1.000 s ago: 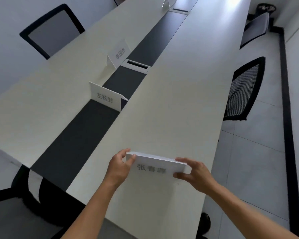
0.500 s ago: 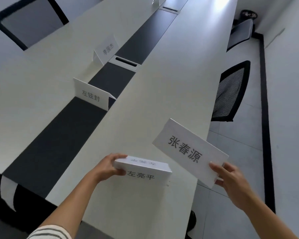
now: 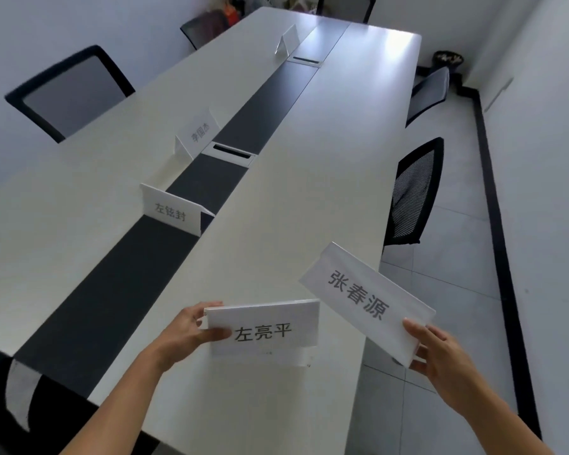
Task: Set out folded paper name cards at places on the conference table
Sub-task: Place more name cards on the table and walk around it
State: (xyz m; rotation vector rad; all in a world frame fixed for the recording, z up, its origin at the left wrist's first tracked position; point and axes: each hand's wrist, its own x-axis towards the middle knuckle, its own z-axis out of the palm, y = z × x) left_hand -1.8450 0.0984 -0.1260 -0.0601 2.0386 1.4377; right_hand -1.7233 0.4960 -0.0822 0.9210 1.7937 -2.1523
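Item: chair, black frame, grey mesh back, at the far-left side of the conference table.

Item: conference table, long, white top with a dark strip down the middle; a slotted cable hatch is set in the strip.

Item: folded card "左铉封", white, standing upright as a tent at the strip's left edge, print facing the near end.

Item: folded card "李国杰", white, standing tilted just left of the cable hatch; its print is faint.

Item: left hand, closed on the left end of the card "左亮平", thumb on the printed face, fingers behind. This card is held low over the near end of the table's right half; whether its lower edge touches the top cannot be told. A second sheet edge shows beneath it.

Item: third folded card, standing far down the table beside the strip; writing not legible.

Item: card "张春源", large black print, held slanted in the air over the table's right edge, apart from the other held card.

Item: right hand, pinching that card's lower right corner.

Item: two mesh chairs along the right side, near and farther.
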